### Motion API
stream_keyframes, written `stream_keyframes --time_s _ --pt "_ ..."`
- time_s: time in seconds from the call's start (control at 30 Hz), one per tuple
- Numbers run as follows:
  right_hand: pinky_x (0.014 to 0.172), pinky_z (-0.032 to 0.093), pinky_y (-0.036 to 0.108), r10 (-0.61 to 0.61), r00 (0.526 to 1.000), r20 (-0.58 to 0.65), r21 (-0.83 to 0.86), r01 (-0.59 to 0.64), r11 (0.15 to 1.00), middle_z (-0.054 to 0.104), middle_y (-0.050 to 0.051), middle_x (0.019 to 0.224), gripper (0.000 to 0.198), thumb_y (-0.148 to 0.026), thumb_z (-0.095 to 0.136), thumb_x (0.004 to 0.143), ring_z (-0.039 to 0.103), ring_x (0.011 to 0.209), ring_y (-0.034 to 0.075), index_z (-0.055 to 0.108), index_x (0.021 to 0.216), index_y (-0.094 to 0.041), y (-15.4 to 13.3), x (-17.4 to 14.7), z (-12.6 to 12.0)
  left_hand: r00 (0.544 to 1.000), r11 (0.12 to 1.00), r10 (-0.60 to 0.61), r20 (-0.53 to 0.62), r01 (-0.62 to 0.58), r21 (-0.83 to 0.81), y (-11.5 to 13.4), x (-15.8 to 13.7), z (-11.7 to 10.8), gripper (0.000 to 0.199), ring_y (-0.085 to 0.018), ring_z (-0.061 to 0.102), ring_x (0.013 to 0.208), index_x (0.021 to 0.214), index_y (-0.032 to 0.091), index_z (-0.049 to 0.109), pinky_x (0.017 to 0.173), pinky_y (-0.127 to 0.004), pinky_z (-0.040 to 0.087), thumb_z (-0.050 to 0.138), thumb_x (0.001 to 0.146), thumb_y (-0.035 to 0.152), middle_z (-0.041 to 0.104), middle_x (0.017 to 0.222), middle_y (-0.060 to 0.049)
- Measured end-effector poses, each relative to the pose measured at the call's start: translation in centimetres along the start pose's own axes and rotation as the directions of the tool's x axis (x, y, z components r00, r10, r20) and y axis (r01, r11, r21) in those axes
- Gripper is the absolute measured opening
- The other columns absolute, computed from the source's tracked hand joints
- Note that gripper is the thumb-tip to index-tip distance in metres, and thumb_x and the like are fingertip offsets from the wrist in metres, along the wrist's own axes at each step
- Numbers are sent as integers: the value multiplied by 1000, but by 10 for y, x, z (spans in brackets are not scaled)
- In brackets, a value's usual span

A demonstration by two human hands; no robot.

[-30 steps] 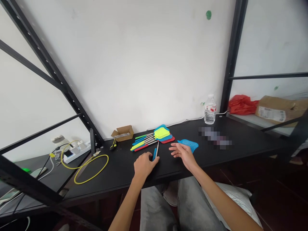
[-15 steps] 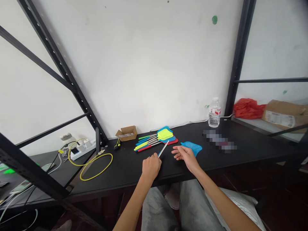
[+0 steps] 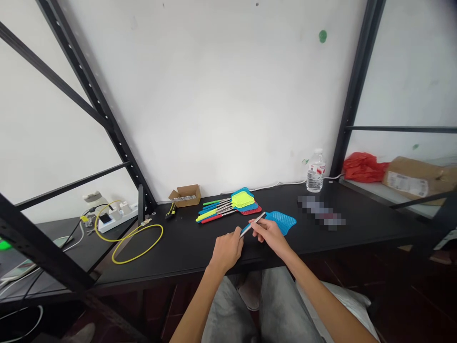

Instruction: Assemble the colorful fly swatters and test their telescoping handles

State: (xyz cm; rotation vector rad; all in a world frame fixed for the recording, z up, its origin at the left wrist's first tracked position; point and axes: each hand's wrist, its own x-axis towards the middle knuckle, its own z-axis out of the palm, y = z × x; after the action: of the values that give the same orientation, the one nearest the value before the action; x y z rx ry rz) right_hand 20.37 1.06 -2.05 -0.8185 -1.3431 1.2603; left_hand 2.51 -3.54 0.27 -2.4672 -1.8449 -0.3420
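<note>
My left hand (image 3: pixel 227 250) is wrapped round a fly swatter handle (image 3: pixel 245 231), blue with a silver metal rod, that slants up and to the right. My right hand (image 3: pixel 270 235) pinches the rod near its far end, the tip sticking out past the fingers. Just beyond the right hand, a loose blue swatter head (image 3: pixel 281 222) lies flat on the black table (image 3: pixel 200 247), partly covered by that hand. Behind my hands is a pile of fly swatters (image 3: pixel 243 200) in yellow, blue, green and red, their handles pointing left.
A small open cardboard box (image 3: pixel 185 196) and a black-and-yellow cutter (image 3: pixel 171 211) lie to the left, near a looped yellow cable (image 3: pixel 161 238) and a power strip (image 3: pixel 117 216). Back right stands a water bottle (image 3: pixel 316 172), with a blurred item (image 3: pixel 321 212) before it. Black metal posts (image 3: pixel 357 90) frame the table.
My right hand has moved in to the left and closed on the metal rod; before, it was apart with fingers spread. The view has shifted slightly.
</note>
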Motion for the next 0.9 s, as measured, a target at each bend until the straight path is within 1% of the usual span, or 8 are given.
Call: stream_keyframes --time_s 0.1,0.2,0.27,0.33,0.43,0.5,0.57,0.9 --pt "46 42 23 20 996 -84 96 -12 995 72 6 74 38 -50 73 74 59 54 13 73 92 -16 4 1 -4 1000 998 -19 -25 18 -54 -3 -2 0 24 -22 66 91 110 24 50 69 -26 40 31 100 34 69 96 -7" --pt "48 44 24 42 974 -224 250 16 968 71 5 73 36 -48 76 72 61 56 14 71 89 -17 6 2 -8 996 993 -58 -66 51 -105 -8 -2 2 21 -21 66 92 110 26 52 68 -25 39 35 99 33 69 100 -6" --pt "48 44 24 55 955 -293 328 46 943 72 6 74 34 -46 77 71 61 57 14 69 88 -18 6 1 -10 990 985 -88 -112 69 -160 -13 0 5 20 -21 65 92 108 27 53 67 -24 39 36 99 32 68 100 -5" --pt "49 44 24 67 936 -345 379 74 922 72 6 74 32 -45 77 72 62 58 15 66 87 -18 4 1 -10 981 967 -112 -158 71 -244 -20 2 7 19 -20 65 91 105 27 55 68 -24 39 37 99 30 68 97 -4" --pt "50 45 25 81 911 -404 420 106 901 73 6 73 30 -44 75 73 62 58 16 63 86 -20 2 0 -10 971 916 -129 -202 39 -399 -29 6 8 19 -17 63 86 100 26 57 72 -23 41 38 98 26 67 92 -2" --pt "49 45 25 87 909 -409 425 105 899 73 5 72 29 -44 73 74 63 58 16 62 86 -20 1 -1 -10 967 883 -131 -219 14 -469 -33 7 8 19 -16 62 84 98 25 58 73 -22 41 39 96 25 67 90 0" --pt "49 45 25 87 916 -392 421 94 902 73 6 72 28 -44 73 75 63 58 17 62 86 -21 1 -1 -10 965 868 -129 -229 -2 -496 -34 7 8 18 -16 62 82 95 25 59 73 -22 42 41 95 24 67 89 0" --pt "48 46 24 82 933 -350 407 73 911 73 7 72 30 -44 74 74 63 57 17 62 86 -19 -1 -2 -9 967 859 -122 -223 -10 -512 -32 6 10 18 -17 60 82 94 25 60 72 -24 40 42 94 26 66 89 -1"
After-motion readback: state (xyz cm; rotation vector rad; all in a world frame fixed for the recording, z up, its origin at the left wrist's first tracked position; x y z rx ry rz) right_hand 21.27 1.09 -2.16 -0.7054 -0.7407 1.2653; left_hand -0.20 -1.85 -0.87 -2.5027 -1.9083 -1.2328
